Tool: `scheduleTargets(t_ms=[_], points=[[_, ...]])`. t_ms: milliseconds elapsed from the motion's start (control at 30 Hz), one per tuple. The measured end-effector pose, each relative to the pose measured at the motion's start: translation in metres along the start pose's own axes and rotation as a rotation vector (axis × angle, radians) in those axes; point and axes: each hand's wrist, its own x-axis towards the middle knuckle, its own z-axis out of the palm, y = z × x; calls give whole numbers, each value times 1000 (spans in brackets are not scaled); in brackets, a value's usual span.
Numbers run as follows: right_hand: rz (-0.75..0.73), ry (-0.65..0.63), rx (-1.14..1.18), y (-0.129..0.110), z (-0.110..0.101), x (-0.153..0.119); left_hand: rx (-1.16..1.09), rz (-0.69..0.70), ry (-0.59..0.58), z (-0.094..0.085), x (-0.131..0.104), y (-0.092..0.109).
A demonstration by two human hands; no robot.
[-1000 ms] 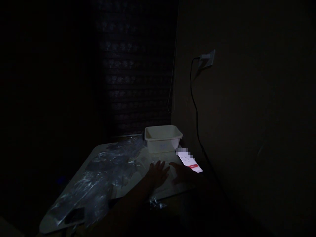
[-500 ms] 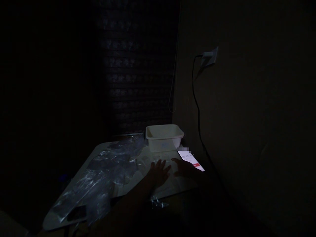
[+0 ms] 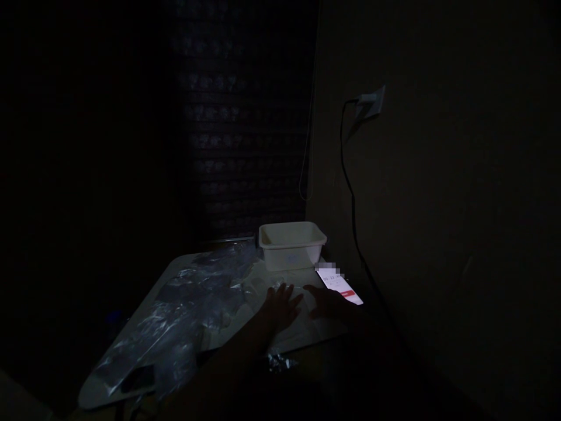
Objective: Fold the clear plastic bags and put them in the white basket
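My left hand (image 3: pixel 283 307) lies over the white table (image 3: pixel 313 332) with its fingers spread. Under and around its fingertips is thin clear plastic (image 3: pixel 280 283), faintly glinting; its exact shape is hard to make out in the dark. Close by on the right, my right hand (image 3: pixel 326 302) rests low over the same plastic, a finger and the thumb held apart. Nothing shows between its fingers, though much of it is in shadow. A lit phone (image 3: pixel 339 283) with a timer on its screen lies just beyond the right hand.
A white plastic basin (image 3: pixel 293 257) stands at the table's far end. Crumpled clear plastic bags (image 3: pixel 197 298) cover the left side, with a dark flat object (image 3: pixel 138 379) at the near corner. On the right wall, a black cord (image 3: pixel 352 193) hangs from an outlet (image 3: pixel 371 103).
Both hands stay almost exactly where they were. Digits on the phone's timer have changed, and the view has shifted very slightly.
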Motion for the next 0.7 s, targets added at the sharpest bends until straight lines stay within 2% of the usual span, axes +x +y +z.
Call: scheduleTargets(t_ms=[200, 300, 500, 700], points=[[-19, -78, 28, 5, -1, -14, 2, 9, -24, 2, 2, -2], [-26, -63, 74, 7, 2, -18, 7, 2, -7, 3, 2, -4], [26, 48, 59, 2, 7, -15, 26, -40, -16, -1, 3, -8], [-45, 2, 100, 2, 6, -18, 20, -36, -35, -2, 4, -9]])
